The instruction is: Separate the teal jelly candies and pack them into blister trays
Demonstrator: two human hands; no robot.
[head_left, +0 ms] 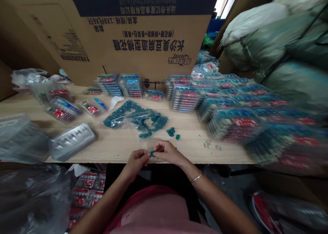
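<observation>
My left hand (138,158) and my right hand (166,151) meet at the near edge of the wooden table (120,143), fingers pinched together on a small teal plastic piece (152,153) between them. Just beyond my hands lies a clear bag of teal pieces (135,117), with a few loose teal pieces (172,132) beside it. A silver bracelet sits on my right wrist.
Stacks of filled blister packs (184,97) cover the table's right side and back. An empty clear blister tray (71,141) and plastic bags (20,138) lie at left. A large cardboard box (143,32) stands behind. More packs (87,189) lie under the table.
</observation>
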